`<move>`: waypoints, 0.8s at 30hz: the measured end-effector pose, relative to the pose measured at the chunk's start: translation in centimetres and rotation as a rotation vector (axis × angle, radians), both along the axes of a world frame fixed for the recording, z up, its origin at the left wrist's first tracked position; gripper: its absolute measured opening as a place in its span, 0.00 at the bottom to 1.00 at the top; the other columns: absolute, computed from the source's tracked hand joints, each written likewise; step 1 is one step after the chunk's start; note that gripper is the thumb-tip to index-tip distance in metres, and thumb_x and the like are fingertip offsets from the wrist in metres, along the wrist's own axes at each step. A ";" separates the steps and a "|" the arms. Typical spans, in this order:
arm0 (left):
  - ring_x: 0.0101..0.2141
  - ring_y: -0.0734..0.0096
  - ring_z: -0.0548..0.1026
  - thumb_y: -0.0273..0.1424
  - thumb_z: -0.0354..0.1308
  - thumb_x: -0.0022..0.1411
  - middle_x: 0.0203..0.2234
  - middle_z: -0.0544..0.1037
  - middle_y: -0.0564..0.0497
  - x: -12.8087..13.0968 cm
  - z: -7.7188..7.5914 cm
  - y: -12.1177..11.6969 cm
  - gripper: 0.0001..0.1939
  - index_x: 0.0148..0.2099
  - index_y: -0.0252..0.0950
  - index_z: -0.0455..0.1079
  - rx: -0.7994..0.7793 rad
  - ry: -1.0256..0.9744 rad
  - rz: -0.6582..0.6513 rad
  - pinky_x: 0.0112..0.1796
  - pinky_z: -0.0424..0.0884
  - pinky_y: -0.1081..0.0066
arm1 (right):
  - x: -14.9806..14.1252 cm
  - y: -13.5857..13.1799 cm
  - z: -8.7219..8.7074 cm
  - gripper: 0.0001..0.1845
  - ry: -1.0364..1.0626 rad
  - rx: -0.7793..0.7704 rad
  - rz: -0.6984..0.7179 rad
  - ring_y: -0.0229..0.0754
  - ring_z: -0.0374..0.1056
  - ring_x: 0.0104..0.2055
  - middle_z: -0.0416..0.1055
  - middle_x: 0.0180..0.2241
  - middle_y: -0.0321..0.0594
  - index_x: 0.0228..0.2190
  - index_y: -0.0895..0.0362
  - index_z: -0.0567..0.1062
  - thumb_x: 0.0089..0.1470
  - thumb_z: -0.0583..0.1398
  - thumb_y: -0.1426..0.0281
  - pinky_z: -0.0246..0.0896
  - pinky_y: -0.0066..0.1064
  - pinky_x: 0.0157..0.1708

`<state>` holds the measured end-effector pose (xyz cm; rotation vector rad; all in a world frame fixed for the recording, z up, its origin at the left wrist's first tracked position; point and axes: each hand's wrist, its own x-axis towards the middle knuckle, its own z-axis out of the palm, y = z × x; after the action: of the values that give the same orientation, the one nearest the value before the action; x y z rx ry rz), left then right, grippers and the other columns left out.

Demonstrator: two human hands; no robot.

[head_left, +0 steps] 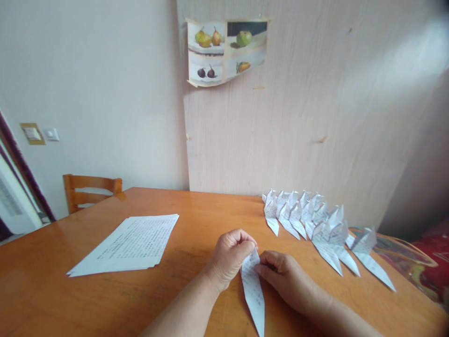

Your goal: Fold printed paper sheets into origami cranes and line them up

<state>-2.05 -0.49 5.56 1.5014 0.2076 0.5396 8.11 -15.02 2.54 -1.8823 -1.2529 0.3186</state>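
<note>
Near the front of the wooden table, a long folded paper piece (253, 292) with printed text tapers to a point toward me. My left hand (232, 255) pinches its far tip between thumb and curled fingers. From the right side, my right hand (286, 276) grips the paper's edge a little below that tip, its thumb on the near face and its other fingers bent behind. Part of the paper's upper end is hidden by my fingers. Several similar folded paper figures (328, 248) stand in rows to the right, with raised peaks and long pointed tails.
A stack of printed sheets (129, 243) lies on the left of the table (196, 224). Behind the table's far left edge is a wooden chair (93, 182). A fruit picture (226, 51) hangs on the wall panel. Red fabric (433, 262) shows beyond the right edge.
</note>
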 end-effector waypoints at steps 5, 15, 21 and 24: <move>0.28 0.69 0.71 0.31 0.60 0.53 0.26 0.78 0.47 0.0 0.0 0.0 0.06 0.30 0.33 0.73 -0.018 -0.005 -0.012 0.32 0.65 0.71 | 0.0 0.0 0.0 0.09 0.001 -0.007 0.011 0.39 0.65 0.31 0.69 0.27 0.34 0.28 0.55 0.72 0.59 0.57 0.68 0.58 0.29 0.32; 0.27 0.71 0.70 0.33 0.60 0.55 0.25 0.77 0.49 -0.1 0.1 -0.1 0.08 0.29 0.33 0.73 -0.014 0.006 0.010 0.30 0.63 0.72 | 0.0 -0.1 -0.1 0.09 -0.013 -0.002 0.008 0.40 0.65 0.31 0.69 0.27 0.34 0.27 0.55 0.71 0.59 0.57 0.68 0.58 0.29 0.32; 0.34 0.65 0.74 0.39 0.57 0.61 0.30 0.79 0.47 0.2 0.3 0.2 0.14 0.32 0.33 0.75 0.024 -0.054 0.043 0.36 0.67 0.70 | 0.0 0.0 0.0 0.10 -0.034 -0.028 -0.014 0.40 0.64 0.30 0.68 0.26 0.34 0.26 0.55 0.70 0.59 0.56 0.68 0.57 0.30 0.31; 0.36 0.64 0.75 0.39 0.57 0.61 0.30 0.80 0.47 0.2 0.2 0.4 0.14 0.34 0.33 0.76 -0.001 -0.079 0.053 0.38 0.68 0.69 | 0.0 -0.1 -0.1 0.10 -0.031 -0.032 -0.011 0.39 0.63 0.30 0.67 0.26 0.33 0.26 0.55 0.70 0.59 0.56 0.68 0.57 0.30 0.31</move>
<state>-1.80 -0.10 5.77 1.4736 0.1865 0.6406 8.14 -15.08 2.46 -1.9276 -1.2641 0.3061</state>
